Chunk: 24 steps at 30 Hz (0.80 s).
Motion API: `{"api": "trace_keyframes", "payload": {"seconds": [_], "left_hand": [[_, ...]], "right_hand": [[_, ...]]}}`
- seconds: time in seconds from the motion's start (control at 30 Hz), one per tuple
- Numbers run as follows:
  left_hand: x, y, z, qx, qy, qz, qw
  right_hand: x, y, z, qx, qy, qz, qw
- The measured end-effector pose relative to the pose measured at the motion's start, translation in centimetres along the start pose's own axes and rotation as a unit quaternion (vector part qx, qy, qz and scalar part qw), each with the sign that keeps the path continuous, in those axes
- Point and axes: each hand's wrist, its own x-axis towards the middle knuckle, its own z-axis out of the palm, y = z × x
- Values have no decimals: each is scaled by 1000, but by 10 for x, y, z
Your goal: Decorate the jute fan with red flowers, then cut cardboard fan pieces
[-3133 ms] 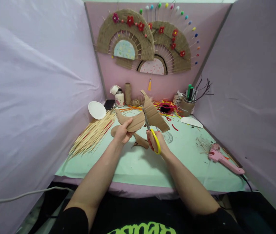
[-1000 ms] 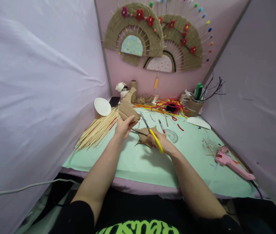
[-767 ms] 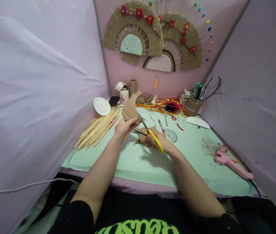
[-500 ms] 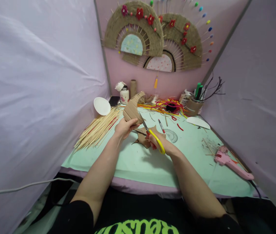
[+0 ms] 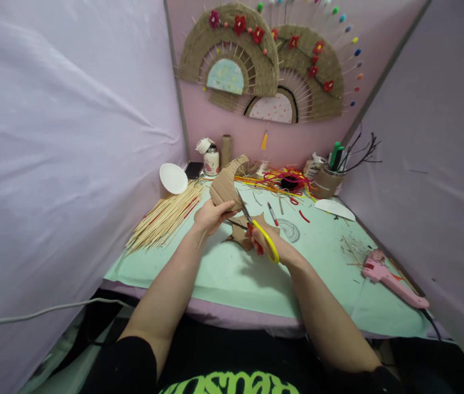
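My left hand [image 5: 214, 214] grips the lower end of a curved piece of brown corrugated cardboard [image 5: 226, 185], thumb on top, and holds it up above the table. Yellow-and-red-handled scissors [image 5: 271, 246] are in my right hand [image 5: 260, 239], fingers wrapped round the handles. The blades are apart, one of them reaching up along the right edge of the cardboard near my left fingers. Under my hands a jagged cardboard scrap [image 5: 240, 235] lies on the table, partly hidden by the right hand and scissors.
Thin wooden sticks [image 5: 162, 219] lie at left beside a white paper disc [image 5: 173, 179]. A marker [image 5: 272, 214] and protractor [image 5: 288, 231] lie right of centre. A pink glue gun [image 5: 394, 282] rests at right. Coloured craft strips [image 5: 285, 180] and a pot of branches [image 5: 326, 182] stand at the back.
The scissors have opened wider, the yellow and red handles now further apart. The cardboard stays in my left hand. The whole view has shifted slightly.
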Motion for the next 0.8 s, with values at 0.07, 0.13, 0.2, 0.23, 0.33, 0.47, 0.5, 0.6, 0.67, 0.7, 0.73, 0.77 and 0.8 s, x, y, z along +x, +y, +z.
{"api": "trace_keyframes", "payload": {"seconds": [0.07, 0.13, 0.2, 0.23, 0.33, 0.47, 0.5, 0.6, 0.67, 0.7, 0.73, 0.77, 0.8], "left_hand": [[1, 0, -1, 0, -5, 4, 1000], [1, -1, -2, 1, -9, 4, 1000], [2, -1, -2, 2, -7, 4, 1000], [2, -2, -3, 2, -5, 2, 1000], [2, -2, -3, 5, -9, 1, 1000], [0, -1, -2, 3, -12, -1, 1000], [0, 0, -2, 3, -12, -2, 1000], [-2, 2, 0, 0, -12, -6, 1000], [-2, 2, 0, -4, -13, -8, 1000], [-2, 2, 0, -5, -14, -9, 1000], [-2, 2, 0, -5, -14, -10, 1000], [-1, 2, -1, -4, -13, -10, 1000], [-1, 2, -1, -3, -13, -9, 1000]], "right_hand": [[0, 0, 1, 10, 4, 16, 1000], [-1, -1, 2, 29, 4, 21, 999], [-3, -4, 3, 47, 7, 23, 999], [-4, -7, 4, 54, 9, 24, 998], [-6, -13, 4, 69, 12, 37, 997], [-9, -20, 4, 78, 12, 49, 996], [-9, -21, 4, 79, 13, 51, 995], [-10, -24, 5, 86, 23, 64, 994], [-11, -26, 5, 90, 26, 74, 993], [-11, -28, 5, 92, 25, 79, 992], [-12, -29, 5, 92, 26, 83, 992], [-12, -30, 5, 92, 28, 86, 992], [-12, -31, 6, 91, 31, 88, 991]]}}
